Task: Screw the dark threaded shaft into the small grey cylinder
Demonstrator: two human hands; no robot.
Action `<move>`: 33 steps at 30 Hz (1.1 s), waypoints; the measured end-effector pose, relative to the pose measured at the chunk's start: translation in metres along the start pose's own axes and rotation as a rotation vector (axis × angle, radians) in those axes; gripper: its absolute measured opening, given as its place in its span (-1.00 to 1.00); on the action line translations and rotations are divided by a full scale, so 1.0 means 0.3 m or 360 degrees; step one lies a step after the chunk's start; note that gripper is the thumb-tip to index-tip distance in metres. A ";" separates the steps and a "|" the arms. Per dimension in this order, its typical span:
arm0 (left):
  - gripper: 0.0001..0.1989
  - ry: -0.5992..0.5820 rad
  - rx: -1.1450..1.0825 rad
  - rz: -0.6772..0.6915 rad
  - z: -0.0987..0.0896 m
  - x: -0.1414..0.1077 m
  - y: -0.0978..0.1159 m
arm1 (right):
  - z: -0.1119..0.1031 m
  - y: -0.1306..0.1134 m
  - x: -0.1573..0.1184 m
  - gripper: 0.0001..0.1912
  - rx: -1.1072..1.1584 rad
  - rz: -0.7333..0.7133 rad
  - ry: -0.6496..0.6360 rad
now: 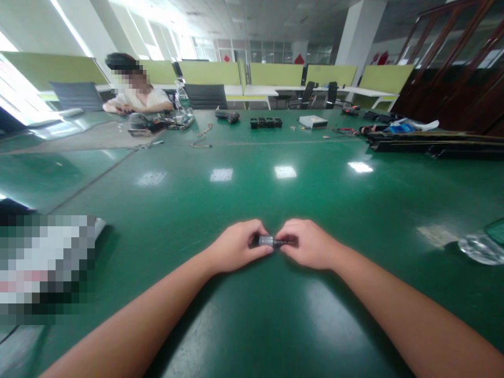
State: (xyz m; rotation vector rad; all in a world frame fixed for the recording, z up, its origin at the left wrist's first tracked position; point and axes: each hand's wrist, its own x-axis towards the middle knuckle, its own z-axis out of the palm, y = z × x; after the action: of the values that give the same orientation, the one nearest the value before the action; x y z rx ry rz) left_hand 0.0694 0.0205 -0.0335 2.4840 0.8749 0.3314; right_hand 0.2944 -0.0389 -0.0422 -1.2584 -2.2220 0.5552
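Note:
Close above the green table, a small silver-and-black cylindrical part lies sideways between my two hands. My left hand pinches its thicker silver end with thumb and fingers. My right hand has its fingers closed on the thinner, dark, ridged end. Both tips of the part are partly hidden by my fingers, and its exact kind is too small to make out.
A glossy green table spreads all around. At left lies a blurred-out box-like object; at right, a clear glass dish. Farther back are a black bracket, a silver drive, dark panels and a seated person.

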 end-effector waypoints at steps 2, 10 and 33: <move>-0.70 -0.0002 0.0005 -0.0006 -0.001 0.000 0.000 | -0.002 -0.002 0.000 -0.82 -0.0014 0.0001 -0.0005; -0.72 -0.0002 -0.0004 0.0011 0.000 0.001 0.001 | -0.010 -0.006 -0.003 -0.85 -0.0045 0.0007 -0.0015; -0.70 0.0000 -0.0024 -0.0003 -0.004 0.006 0.008 | -0.039 -0.002 -0.016 -0.87 -0.0088 0.0067 -0.0074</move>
State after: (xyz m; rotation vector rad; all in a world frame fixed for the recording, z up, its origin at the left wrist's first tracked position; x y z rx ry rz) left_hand 0.0716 0.0205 -0.0309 2.4692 0.8713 0.3358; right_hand 0.3032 -0.0424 -0.0339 -1.3359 -2.2675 0.5478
